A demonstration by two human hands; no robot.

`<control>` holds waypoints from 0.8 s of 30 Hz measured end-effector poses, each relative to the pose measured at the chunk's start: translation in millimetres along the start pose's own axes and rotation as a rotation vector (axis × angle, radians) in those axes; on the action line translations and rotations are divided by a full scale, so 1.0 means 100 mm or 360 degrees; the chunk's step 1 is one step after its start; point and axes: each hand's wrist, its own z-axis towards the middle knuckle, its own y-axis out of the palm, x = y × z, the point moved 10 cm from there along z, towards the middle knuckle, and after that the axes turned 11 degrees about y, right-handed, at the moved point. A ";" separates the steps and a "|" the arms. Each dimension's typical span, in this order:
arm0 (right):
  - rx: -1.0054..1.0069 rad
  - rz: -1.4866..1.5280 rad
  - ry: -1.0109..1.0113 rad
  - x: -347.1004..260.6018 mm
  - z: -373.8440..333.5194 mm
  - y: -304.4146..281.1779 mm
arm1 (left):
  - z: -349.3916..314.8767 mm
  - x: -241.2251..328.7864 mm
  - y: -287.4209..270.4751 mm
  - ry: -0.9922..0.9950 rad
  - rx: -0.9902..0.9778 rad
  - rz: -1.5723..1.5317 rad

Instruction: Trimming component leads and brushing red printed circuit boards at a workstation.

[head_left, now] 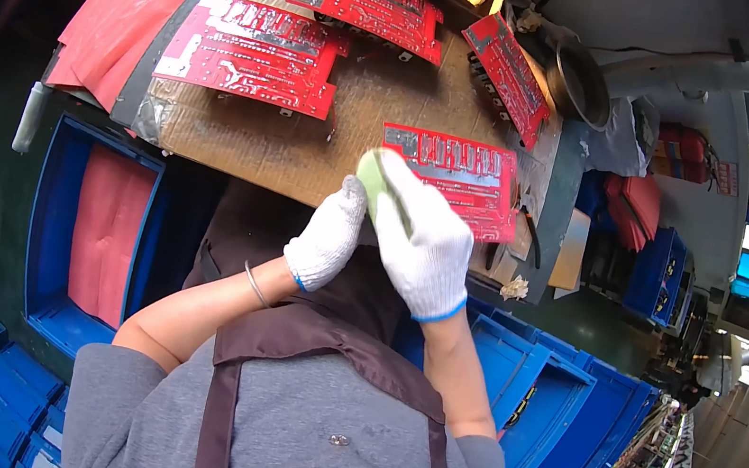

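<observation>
My right hand [423,239], in a white knitted glove with a blue cuff, is closed around a pale green, rounded piece [369,176] whose kind I cannot make out. My left hand [328,239], gloved the same way, is beside it with its fingers pressed together and the tips close to the green piece. Whether those fingers hold anything is hidden. Just past my right hand lies a red circuit board [473,179] with silvery solder, partly covered by the glove. Three more such boards lie farther off: one at left [251,54], one at the back [368,5], one at right [510,76].
The brown cardboard-covered worktable [253,145] ends just ahead of my body. Pliers [530,232] and a dark round pan [580,79] are at its right. Red sheets [144,1] hang over its left edge. Blue bins [49,236] stand on both sides of me.
</observation>
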 end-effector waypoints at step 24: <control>0.0294 -0.0134 0.0344 0.78 0.46 -0.46 | -0.01 0.41 0.21 0.0198 -0.0362 0.0562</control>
